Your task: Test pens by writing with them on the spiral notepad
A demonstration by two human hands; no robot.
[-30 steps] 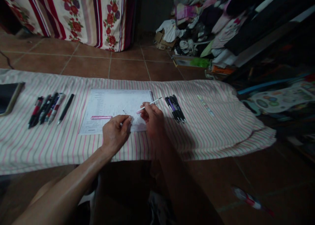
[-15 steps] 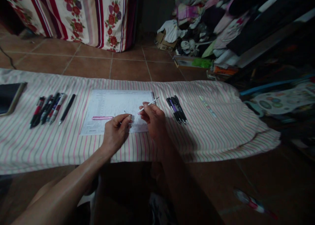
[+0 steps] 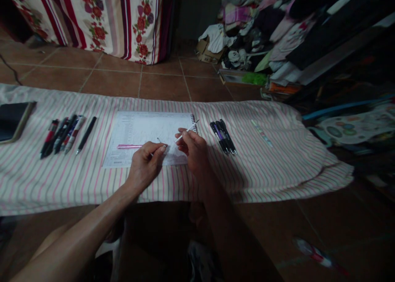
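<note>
A spiral notepad [image 3: 145, 131] lies on a pink-striped cloth [image 3: 262, 166]. My right hand [image 3: 194, 150] holds a thin white pen [image 3: 189, 129] over the pad's right side, its end pointing up and right. My left hand [image 3: 144, 164] rests on the pad's lower edge, its fingers pinched on a small thin pen part [image 3: 159, 140]. A pink pen [image 3: 129, 146] lies on the pad to the left of my left hand.
Several pens [image 3: 63, 134] lie in a row at the left, beside a dark phone [image 3: 12, 119]. More dark pens [image 3: 222, 136] lie right of the pad. A pale pen [image 3: 261, 132] lies farther right. Piled clothes [image 3: 253, 31] and a floral cloth [image 3: 101, 18] stand behind.
My hands have stayed nearly still over the pad. The white pen in my right hand has tilted slightly and drawn in a little. The view has shifted a bit.
</note>
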